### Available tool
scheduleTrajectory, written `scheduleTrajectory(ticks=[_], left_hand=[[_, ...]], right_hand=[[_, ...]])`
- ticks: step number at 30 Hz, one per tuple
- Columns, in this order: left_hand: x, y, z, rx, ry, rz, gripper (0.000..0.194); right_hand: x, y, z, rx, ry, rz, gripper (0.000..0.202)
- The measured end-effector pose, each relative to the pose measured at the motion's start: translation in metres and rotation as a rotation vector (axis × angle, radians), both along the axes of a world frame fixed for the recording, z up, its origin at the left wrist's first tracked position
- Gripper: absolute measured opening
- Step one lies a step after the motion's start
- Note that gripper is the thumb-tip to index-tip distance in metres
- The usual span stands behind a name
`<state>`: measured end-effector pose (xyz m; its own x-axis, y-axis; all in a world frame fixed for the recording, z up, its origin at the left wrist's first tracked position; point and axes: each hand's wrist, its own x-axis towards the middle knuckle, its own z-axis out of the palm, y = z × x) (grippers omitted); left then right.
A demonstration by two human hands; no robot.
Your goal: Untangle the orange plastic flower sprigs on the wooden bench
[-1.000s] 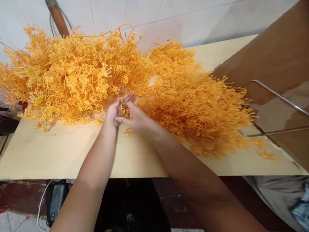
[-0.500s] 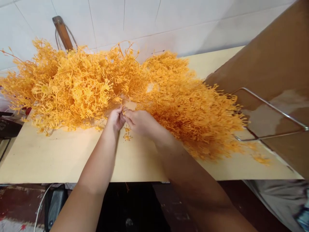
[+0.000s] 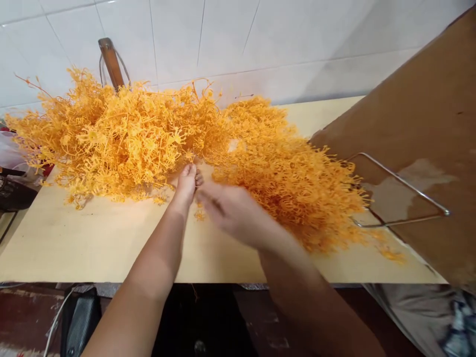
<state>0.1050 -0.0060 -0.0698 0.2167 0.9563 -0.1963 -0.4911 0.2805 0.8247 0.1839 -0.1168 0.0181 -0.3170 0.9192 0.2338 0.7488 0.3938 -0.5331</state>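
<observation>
My left hand (image 3: pixel 190 179) is closed, thumb up, at the front of a big heap of orange plastic flower sprays (image 3: pixel 122 144). Whatever lies inside its fingers is hidden; orange flower bits touch the space just above the thumb. Close by on the right, my right hand (image 3: pixel 228 206) is smeared by motion, its fingers curled inward and apart from the left. Whether it holds anything does not show. A small loose orange flower piece (image 3: pixel 200 215) lies on the table between my wrists. To the right spreads a denser pile of orange flower pieces (image 3: pixel 293 183).
The pale table (image 3: pixel 92 248) meets a white tiled wall (image 3: pixel 178 44). A brown cardboard box (image 3: pixel 416 124) leans in at right, with a bent metal wire frame (image 3: pixel 403 181) before it. A wooden handle-like piece (image 3: pixel 111 62) stands behind the heap. A dark container (image 3: pixel 15 193) is at left.
My right hand has drawn away from my left, to the right and toward me. Earlier the two met at the fingertips around a small orange piece. The view has shifted slightly.
</observation>
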Motion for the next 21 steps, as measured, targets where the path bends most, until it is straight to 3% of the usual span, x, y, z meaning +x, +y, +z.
scheduleTrajectory(ticks=[5, 8, 10, 15, 18, 21], left_hand=[[0.004, -0.010, -0.014, 0.526, 0.629, 0.115, 0.030], [0.000, -0.012, -0.012, 0.660, 0.778, 0.144, 0.031], [-0.001, -0.012, -0.011, 0.683, 0.796, 0.143, 0.029], [0.001, -0.012, -0.014, 0.671, 0.752, 0.114, 0.018], [0.002, -0.012, -0.016, 0.623, 0.684, 0.070, 0.009], [0.004, -0.012, -0.012, 0.503, 0.498, 0.018, 0.010]], right_hand=[[0.074, 0.037, -0.006, 0.156, -0.111, -0.477, 0.026], [0.092, 0.047, -0.009, 0.213, -0.184, -0.656, 0.047], [0.083, 0.051, -0.009, 0.242, -0.170, -0.635, 0.046], [0.029, 0.072, -0.020, 0.148, -0.053, -0.387, 0.030], [0.012, 0.085, -0.029, 0.144, 0.011, -0.425, 0.020], [0.015, 0.087, -0.035, 0.174, 0.204, -0.471, 0.022]])
